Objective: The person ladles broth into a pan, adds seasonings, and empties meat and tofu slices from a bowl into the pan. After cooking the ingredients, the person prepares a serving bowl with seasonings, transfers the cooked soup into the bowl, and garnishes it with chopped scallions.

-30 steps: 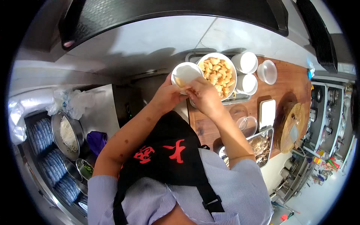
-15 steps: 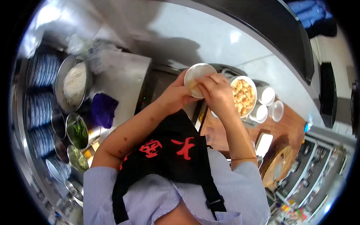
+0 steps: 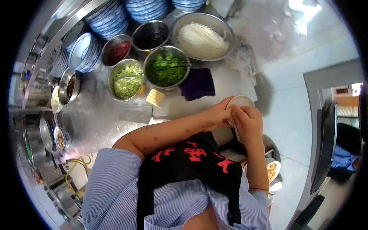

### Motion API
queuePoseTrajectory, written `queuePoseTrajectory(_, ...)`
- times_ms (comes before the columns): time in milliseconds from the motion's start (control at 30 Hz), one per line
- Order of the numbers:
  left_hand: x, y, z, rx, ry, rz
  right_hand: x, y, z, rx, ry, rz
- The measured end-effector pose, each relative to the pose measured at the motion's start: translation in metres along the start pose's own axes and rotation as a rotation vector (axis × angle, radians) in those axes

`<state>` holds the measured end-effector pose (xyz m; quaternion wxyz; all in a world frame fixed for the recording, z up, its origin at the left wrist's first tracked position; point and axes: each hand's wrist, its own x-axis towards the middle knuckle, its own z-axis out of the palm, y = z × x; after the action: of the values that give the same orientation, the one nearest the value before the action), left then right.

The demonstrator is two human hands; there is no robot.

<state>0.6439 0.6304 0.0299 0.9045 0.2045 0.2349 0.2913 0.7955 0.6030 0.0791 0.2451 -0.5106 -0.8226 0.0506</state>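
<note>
A small white bowl (image 3: pixel 244 101) is in my left hand (image 3: pixel 219 115), whose fingers wrap its near left side. My right hand (image 3: pixel 249 122) reaches over the rim with its fingers pinched together inside the bowl. What those fingertips hold, if anything, I cannot make out; a bit of something yellowish shows beside them. Both hands are above the right end of the steel counter (image 3: pixel 241 86). Left of them on the counter lies a dark purple cloth (image 3: pixel 198 84).
Metal bowls hold chopped green herbs (image 3: pixel 166 71), pale green chopped vegetable (image 3: pixel 128 81) and something red (image 3: pixel 119 51). A large basin holds white noodles (image 3: pixel 201 40). Blue-and-white bowls (image 3: pixel 107 21) are stacked behind. At lower right stands a dish of golden-brown pieces (image 3: pixel 272 171).
My body and view have turned left, from the wooden board toward the steel counter. The white bowl came along in my left hand, my right fingers still inside it.
</note>
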Motion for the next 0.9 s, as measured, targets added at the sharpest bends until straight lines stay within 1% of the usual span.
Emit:
queuePoseTrajectory(100, -0.034, 0.014, -0.020, -0.021, 0.076, 0.069, 0.027, -0.026, 0.024, -0.003, -0.047, -0.068)
queuePoseTrajectory(200, -0.071, 0.028, -0.041, -0.006, 0.219, 0.158, 0.046, -0.057, 0.047, -0.101, -0.148, -0.138)
queuePoseTrajectory(300, -0.107, 0.036, -0.067, -0.117, 0.142, 0.302, 0.063, -0.083, 0.061, 0.039, -0.194, -0.254)
queuePoseTrajectory(400, -0.141, 0.045, -0.089, -0.087, 0.251, 0.411, 0.101, -0.079, 0.074, 0.205, -0.060, -0.303)
queuePoseTrajectory(467, -0.157, 0.041, -0.099, -0.114, 0.325, 0.488, 0.141, -0.083, 0.085, 0.170, -0.015, -0.388)
queuePoseTrajectory(567, -0.174, 0.046, -0.111, -0.163, 0.412, 0.617, 0.178, -0.072, 0.132, -0.103, -0.179, -0.462)
queuePoseTrajectory(633, -0.182, 0.051, -0.111, -0.181, 0.463, 0.662, 0.193, -0.063, 0.155, -0.320, -0.420, -0.480)
queuePoseTrajectory(667, -0.185, 0.055, -0.107, -0.182, 0.547, 0.673, 0.198, -0.057, 0.163, -0.437, -0.539, -0.483)
queuePoseTrajectory(767, -0.192, 0.054, -0.116, -0.164, 0.649, 0.722, 0.203, -0.037, 0.179, -0.361, -0.522, -0.512)
queuePoseTrajectory(800, -0.194, 0.050, -0.122, -0.126, 0.656, 0.739, 0.206, -0.038, 0.170, -0.309, -0.520, -0.458)
queuePoseTrajectory(867, -0.199, 0.048, -0.132, -0.233, 0.614, 0.748, 0.209, -0.052, 0.134, -0.196, -0.523, -0.349)
queuePoseTrajectory(900, -0.201, 0.047, -0.135, -0.289, 0.599, 0.754, 0.210, -0.055, 0.121, -0.162, -0.529, -0.369)
